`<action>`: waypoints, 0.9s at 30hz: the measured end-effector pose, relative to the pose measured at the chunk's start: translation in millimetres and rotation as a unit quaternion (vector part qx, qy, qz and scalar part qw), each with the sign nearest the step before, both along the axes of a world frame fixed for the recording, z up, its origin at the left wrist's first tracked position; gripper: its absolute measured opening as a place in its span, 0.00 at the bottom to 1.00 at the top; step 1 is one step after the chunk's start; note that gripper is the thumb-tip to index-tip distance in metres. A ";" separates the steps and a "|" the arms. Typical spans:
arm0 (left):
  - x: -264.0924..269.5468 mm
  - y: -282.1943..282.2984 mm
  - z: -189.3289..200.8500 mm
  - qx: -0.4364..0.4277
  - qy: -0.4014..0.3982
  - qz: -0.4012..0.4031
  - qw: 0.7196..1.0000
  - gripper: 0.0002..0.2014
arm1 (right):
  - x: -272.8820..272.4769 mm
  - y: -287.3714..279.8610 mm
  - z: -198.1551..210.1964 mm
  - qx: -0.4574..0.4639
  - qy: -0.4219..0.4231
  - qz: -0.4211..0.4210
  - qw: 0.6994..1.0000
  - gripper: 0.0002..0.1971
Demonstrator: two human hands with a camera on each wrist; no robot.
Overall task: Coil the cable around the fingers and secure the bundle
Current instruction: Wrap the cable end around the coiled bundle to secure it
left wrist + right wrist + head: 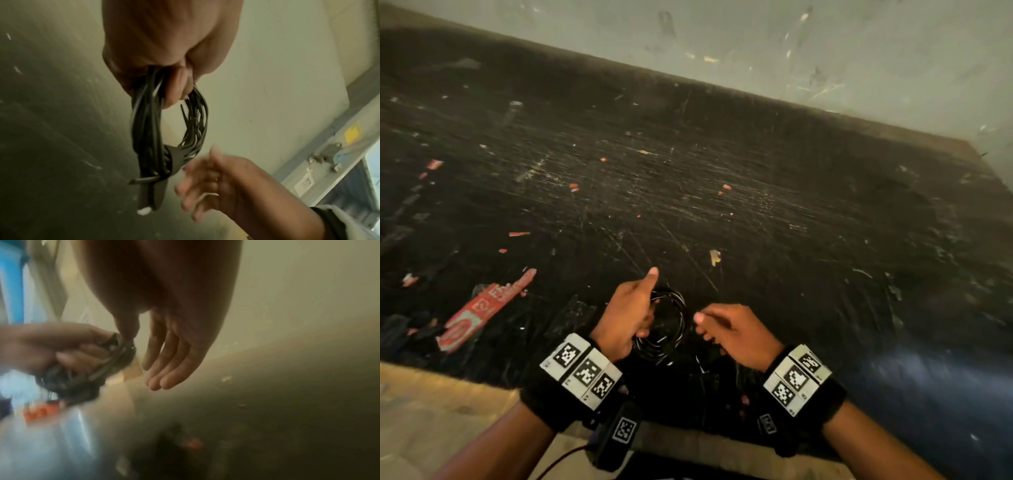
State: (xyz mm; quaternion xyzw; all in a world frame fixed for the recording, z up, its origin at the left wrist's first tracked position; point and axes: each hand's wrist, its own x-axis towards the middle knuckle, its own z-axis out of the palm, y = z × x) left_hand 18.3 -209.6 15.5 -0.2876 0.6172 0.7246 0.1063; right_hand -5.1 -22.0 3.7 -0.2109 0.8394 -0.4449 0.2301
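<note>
The coiled cable [168,129], light and limp, hangs above the tabletop [722,192], its strap [174,159] wrapped round the loops. Left hand [625,317] grips the coil's top; hold there. Right hand [736,334] is just beside it, fingers [164,366] relaxed, empty.

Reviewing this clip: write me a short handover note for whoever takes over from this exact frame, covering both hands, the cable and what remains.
Left hand: grips the coiled black cable at one side, thumb raised, holding it above the dark scratched table.
Right hand: empty, fingers relaxed, just beside the coil and not touching it.
Cable: wound into a multi-loop bundle. In the left wrist view a black strap crosses the loops at the end away from the left hand, with its tail hanging down.
Done: coiling, and the strap appears wrapped round the bundle.
Left: whether the strap is fully fastened cannot be told; check it, then set the bundle down.
</note>
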 end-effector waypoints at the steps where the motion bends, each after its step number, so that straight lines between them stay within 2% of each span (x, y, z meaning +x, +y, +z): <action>1: 0.8 -2.7 -1.6 -0.024 0.006 -0.001 1.000 0.21 | -0.7 7.2 -6.6 0.060 0.044 0.049 0.996 0.08; 4: 4.2 -9.8 -5.2 -0.046 0.015 -0.012 0.999 0.18 | 3.0 21.3 -21.4 0.243 0.126 0.198 0.941 0.15; 6: 6.4 -11.7 -5.1 -0.051 0.015 -0.023 0.998 0.15 | 7.6 22.0 -24.6 0.274 0.141 0.218 0.926 0.16; 9: 8.4 -10.5 -6.7 -0.077 0.035 -0.045 0.995 0.13 | 10.3 17.3 -23.3 0.276 0.156 0.195 0.928 0.10; 11: 11.0 -8.0 -6.2 -0.101 0.058 -0.070 0.991 0.15 | 9.6 14.5 -19.2 0.233 0.159 0.142 0.949 0.09; 13: 13.3 -4.2 -1.3 -0.101 0.076 -0.102 0.987 0.17 | 4.3 13.1 -11.1 0.140 0.136 0.043 0.980 0.07; 15: 13.9 1.3 5.0 -0.072 0.073 -0.131 0.986 0.21 | -1.0 9.0 2.6 0.060 0.132 -0.047 0.988 0.05; 16: 13.4 4.9 7.6 -0.048 0.073 -0.130 0.988 0.24 | -2.9 6.5 10.7 0.029 0.150 -0.067 0.986 0.05; 19: 7.1 15.8 13.1 0.003 0.093 -0.074 0.993 0.30 | -1.7 -1.2 32.7 -0.022 0.203 -0.055 0.977 0.04; 21: 3.1 21.0 17.0 0.014 0.107 -0.049 0.993 0.28 | 0.3 -3.2 42.1 -0.026 0.231 -0.051 0.971 0.04; 24: 1.4 26.2 21.2 -0.015 0.136 -0.066 0.988 0.25 | 0.3 -2.5 47.9 -0.020 0.257 -0.055 0.965 0.04; 27: 2.7 30.2 22.6 -0.061 0.184 -0.097 0.976 0.25 | -2.4 1.1 52.0 0.013 0.245 -0.043 0.968 0.04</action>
